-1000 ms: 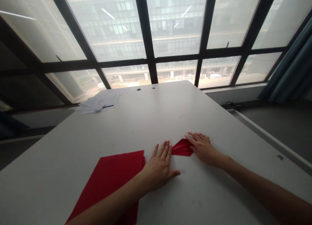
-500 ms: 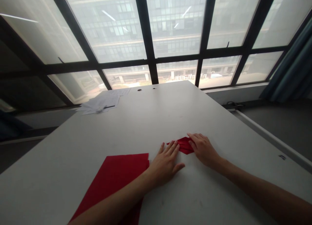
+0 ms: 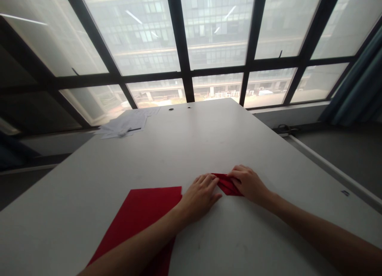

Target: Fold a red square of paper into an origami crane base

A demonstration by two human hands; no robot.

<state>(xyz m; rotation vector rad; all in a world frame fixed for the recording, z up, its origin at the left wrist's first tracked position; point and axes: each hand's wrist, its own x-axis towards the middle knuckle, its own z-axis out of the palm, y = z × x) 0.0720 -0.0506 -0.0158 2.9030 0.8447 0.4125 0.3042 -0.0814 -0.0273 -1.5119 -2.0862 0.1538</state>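
A small piece of folded red paper (image 3: 228,186) lies on the white table, with creases running across it. My left hand (image 3: 201,197) has its fingers bent and drawn together at the paper's left corner. At the right end, my right hand (image 3: 250,184) grips the paper between thumb and fingers, hiding part of that edge. Under my left forearm rests a larger stack of red paper sheets (image 3: 143,212), partly covered by the arm.
The white table (image 3: 191,148) stretches away to tall windows (image 3: 215,33). Several loose white papers (image 3: 123,122) with a dark pen (image 3: 134,129) lie at its far left. Blue curtain (image 3: 353,89) hangs at right, near a cable (image 3: 287,128) beyond the table's edge.
The folded red paper has turned slightly, its lower edge now nearer me. My left fingers, flat and spread before, have bent in; my right hand has closed around the paper's right end.
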